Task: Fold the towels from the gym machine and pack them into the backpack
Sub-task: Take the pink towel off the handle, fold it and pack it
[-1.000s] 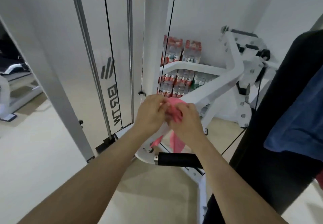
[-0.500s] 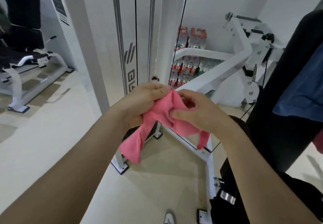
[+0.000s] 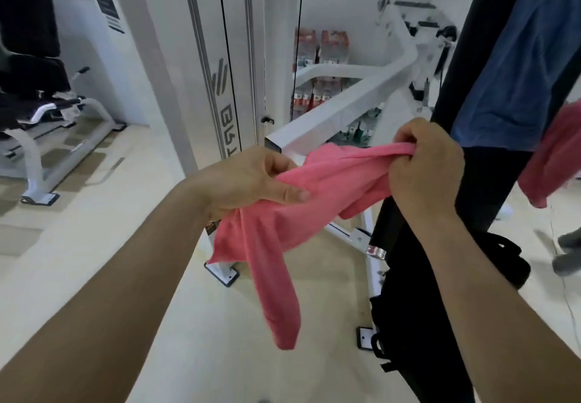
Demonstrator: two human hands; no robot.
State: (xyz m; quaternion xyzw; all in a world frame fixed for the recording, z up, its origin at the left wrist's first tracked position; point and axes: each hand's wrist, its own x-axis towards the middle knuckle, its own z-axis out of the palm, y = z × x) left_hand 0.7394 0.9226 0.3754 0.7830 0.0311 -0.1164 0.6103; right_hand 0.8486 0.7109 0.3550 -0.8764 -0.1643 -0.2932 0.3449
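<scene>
Your hands have pulled apart since half a second ago, and the pink towel (image 3: 330, 189) is stretched between them instead of bunched. Your left hand (image 3: 251, 182) grips one end, thumb pressed over the cloth. Your right hand (image 3: 424, 167) is fisted around the other end, which is gathered. A loose tail hangs below the left hand. You hold the towel in the air in front of the white gym machine frame (image 3: 345, 104). A blue towel (image 3: 509, 72) and a second pink towel (image 3: 553, 157) hang at right. The black backpack (image 3: 418, 324) is low right, beside your right forearm.
</scene>
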